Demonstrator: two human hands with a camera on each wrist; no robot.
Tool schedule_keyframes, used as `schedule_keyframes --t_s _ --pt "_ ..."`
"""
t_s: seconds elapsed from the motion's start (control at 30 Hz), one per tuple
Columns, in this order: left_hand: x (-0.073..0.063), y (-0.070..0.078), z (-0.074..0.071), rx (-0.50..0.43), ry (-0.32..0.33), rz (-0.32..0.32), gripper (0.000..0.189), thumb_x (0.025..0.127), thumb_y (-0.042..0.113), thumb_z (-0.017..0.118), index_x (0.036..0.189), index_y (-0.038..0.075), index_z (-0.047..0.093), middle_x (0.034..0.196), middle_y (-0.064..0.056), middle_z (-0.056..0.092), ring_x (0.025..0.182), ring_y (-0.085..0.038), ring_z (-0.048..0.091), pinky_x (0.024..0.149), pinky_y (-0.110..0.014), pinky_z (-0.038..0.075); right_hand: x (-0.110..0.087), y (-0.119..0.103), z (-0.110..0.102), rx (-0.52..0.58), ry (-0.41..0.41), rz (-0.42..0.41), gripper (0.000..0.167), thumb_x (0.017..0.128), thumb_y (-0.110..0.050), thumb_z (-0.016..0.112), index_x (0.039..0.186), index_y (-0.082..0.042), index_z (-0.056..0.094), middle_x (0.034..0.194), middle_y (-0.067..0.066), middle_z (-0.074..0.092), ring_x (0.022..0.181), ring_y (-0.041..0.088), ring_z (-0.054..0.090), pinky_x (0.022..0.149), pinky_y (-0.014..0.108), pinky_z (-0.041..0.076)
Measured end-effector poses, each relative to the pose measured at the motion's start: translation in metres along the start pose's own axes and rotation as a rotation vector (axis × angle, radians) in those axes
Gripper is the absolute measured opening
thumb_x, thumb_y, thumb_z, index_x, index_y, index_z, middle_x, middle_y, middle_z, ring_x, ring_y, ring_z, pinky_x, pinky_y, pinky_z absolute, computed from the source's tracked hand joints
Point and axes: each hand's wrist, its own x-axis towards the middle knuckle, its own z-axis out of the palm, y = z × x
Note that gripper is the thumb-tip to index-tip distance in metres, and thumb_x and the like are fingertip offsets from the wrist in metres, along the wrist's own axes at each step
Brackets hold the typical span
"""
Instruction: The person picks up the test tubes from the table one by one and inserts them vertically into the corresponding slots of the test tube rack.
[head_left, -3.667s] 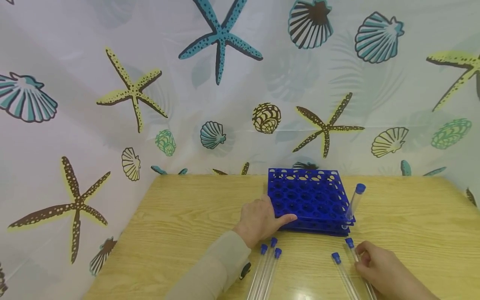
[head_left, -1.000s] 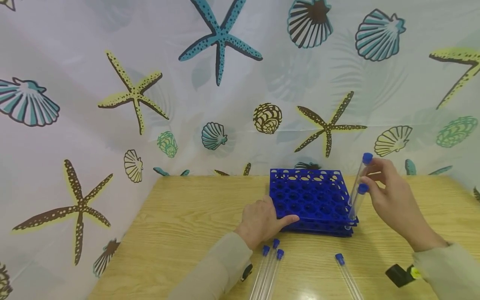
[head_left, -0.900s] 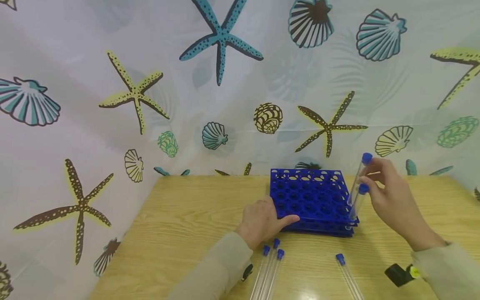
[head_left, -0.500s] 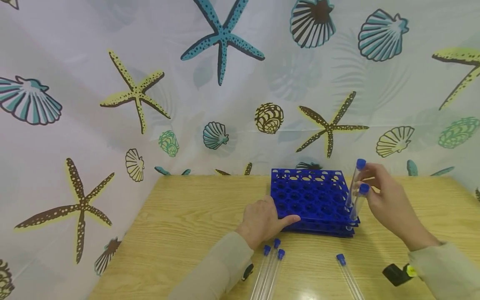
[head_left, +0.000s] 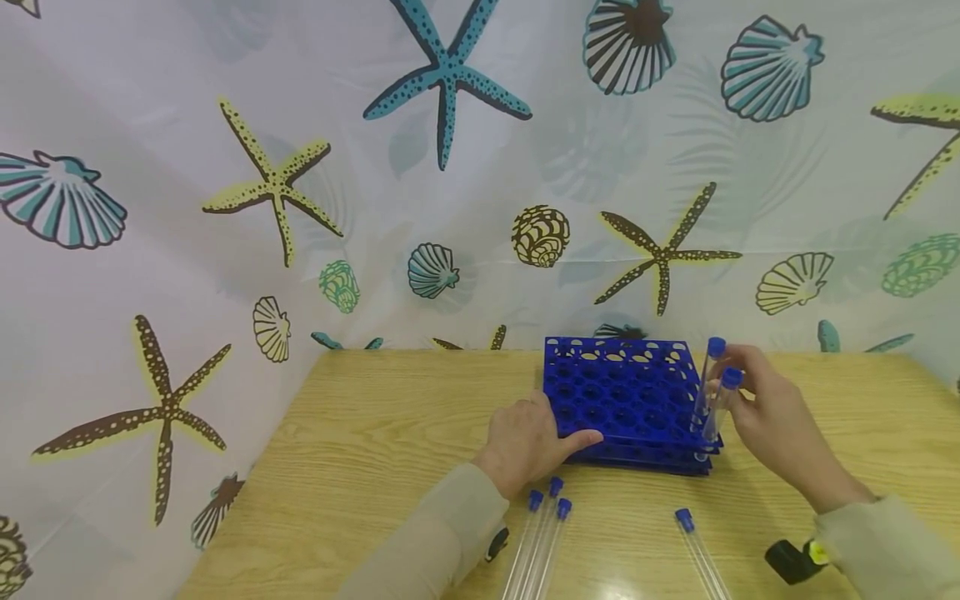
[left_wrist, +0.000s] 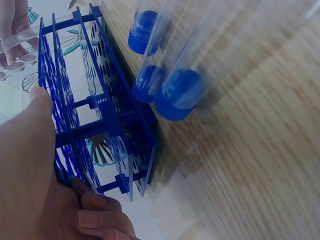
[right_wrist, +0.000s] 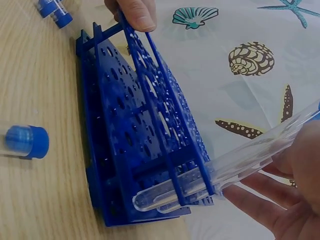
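A blue test tube rack (head_left: 637, 443) stands on the wooden table. My left hand (head_left: 521, 442) grips its front left corner, thumb along the front edge; the left wrist view shows the fingers (left_wrist: 100, 215) curled at its end. At the rack's right side my right hand (head_left: 780, 429) pinches a clear test tube (head_left: 705, 387) with a blue cap, its lower end down in a rack hole. Just in front, another capped test tube (head_left: 720, 412) stands in the front right corner hole, leaning slightly right. Both rounded tube bottoms show through the rack in the right wrist view.
Three capped tubes (head_left: 534, 550) lie side by side on the table in front of the rack. A single capped tube (head_left: 702, 554) lies farther right. Behind the table (head_left: 390, 433) hangs a white cloth (head_left: 480, 167) printed with shells and starfish.
My right hand has lifted one of the two right-hand tubes from the table, carried it to the rack and lowered it into a hole. My left hand has stayed on the rack.
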Motion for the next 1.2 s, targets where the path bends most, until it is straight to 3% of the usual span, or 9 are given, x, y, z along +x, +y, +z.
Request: schedule_keyframes --t_s 0.1,0.2,0.27,0.47,0.83,1.03,1.13,1.2 --pt "0.0 0.0 0.0 0.005 -0.001 0.002 0.082 0.081 0.091 0.017 0.08 0.015 0.047 0.057 0.006 0.038 0.041 -0.009 0.037 0.038 -0.025 0.032 -0.002 0.0 0.001 -0.008 -0.002 0.008 0.029 0.097 0.004 0.056 0.123 -0.003 0.047 0.101 0.01 0.06 0.094 0.014 0.069 0.066 0.019 0.052" --pt "0.0 0.001 0.0 0.018 -0.002 0.002 0.082 0.081 0.09 0.017 0.079 0.015 0.047 0.058 0.005 0.038 0.042 -0.009 0.037 0.039 -0.025 0.032 -0.002 0.001 0.002 -0.008 -0.003 0.011 0.029 0.097 0.003 0.056 0.124 -0.002 0.047 0.102 0.011 0.061 0.099 0.04 0.066 0.069 0.029 0.055" --pt "0.0 0.001 0.0 0.023 0.0 0.002 0.082 0.081 0.091 0.016 0.079 0.015 0.046 0.058 0.005 0.038 0.042 -0.009 0.036 0.039 -0.025 0.031 -0.002 0.001 0.002 -0.008 -0.005 0.013 0.03 0.097 0.003 0.056 0.125 -0.001 0.046 0.102 0.012 0.061 0.1 0.043 0.065 0.073 0.039 0.056" --pt "-0.001 0.001 0.0 0.013 0.007 0.006 0.081 0.081 0.09 0.018 0.078 0.015 0.046 0.058 0.005 0.038 0.042 -0.009 0.035 0.039 -0.024 0.031 -0.005 0.003 0.002 -0.002 -0.011 0.026 0.028 0.098 0.005 0.051 0.125 0.0 0.045 0.103 0.015 0.061 0.107 0.051 0.063 0.077 0.051 0.055" --pt "-0.002 -0.001 -0.001 -0.047 0.007 0.01 0.08 0.082 0.09 0.023 0.082 0.013 0.049 0.058 0.004 0.044 0.043 -0.01 0.044 0.041 -0.025 0.036 -0.008 0.002 0.002 0.0 -0.019 0.051 0.031 0.099 0.006 0.049 0.129 0.002 0.043 0.117 0.026 0.059 0.111 0.057 0.058 0.086 0.062 0.046" --pt "-0.002 -0.001 -0.001 -0.044 0.014 0.012 0.079 0.082 0.089 0.023 0.08 0.014 0.047 0.057 0.005 0.041 0.043 -0.009 0.041 0.041 -0.025 0.034 -0.009 0.003 0.001 0.001 -0.024 0.077 0.026 0.1 0.003 0.049 0.126 0.001 0.047 0.114 0.023 0.061 0.11 0.048 0.061 0.087 0.056 0.048" --pt "-0.002 -0.001 0.0 -0.045 0.012 0.009 0.079 0.082 0.09 0.023 0.08 0.014 0.047 0.057 0.006 0.041 0.043 -0.009 0.041 0.041 -0.025 0.034 -0.011 0.006 0.001 0.001 -0.02 0.084 0.025 0.1 0.001 0.05 0.125 0.0 0.049 0.111 0.02 0.064 0.104 0.012 0.066 0.086 0.05 0.05" --pt "-0.002 -0.001 0.0 -0.047 0.008 0.008 0.079 0.082 0.09 0.022 0.08 0.014 0.047 0.057 0.006 0.041 0.043 -0.009 0.04 0.041 -0.025 0.034 -0.013 0.007 0.001 0.006 -0.021 0.089 0.024 0.101 -0.002 0.051 0.124 0.0 0.049 0.109 0.019 0.065 0.099 -0.011 0.056 0.084 0.046 0.052"
